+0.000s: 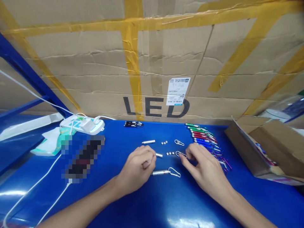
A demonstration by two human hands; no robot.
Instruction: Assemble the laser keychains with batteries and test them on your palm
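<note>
Blue worktop (133, 212): left hand (139, 166) curled beside tube (160, 155), contents unclear; right hand (201, 163) at clip (177, 154), can't tell if pinching; clip likely light, stiff, slick, best held by its sides.

Passable: table (173, 202) nearside of left fingers (149, 155) and right fingers (188, 163). Obstructing: batteries (170, 153) between them, penlights (201, 140) beyond right fingers, carton (106, 72) behind all.

A curled left hand (139, 164) masks its own palm and one end of a silver tube (160, 155), while the right hand (204, 164) covers part of the row of coloured penlights (200, 140). Pixelation blots out a dark object (84, 158), fine print on a shipping label (178, 91) is illegibly small, and the open carton (243, 148) runs off the right edge.
</note>
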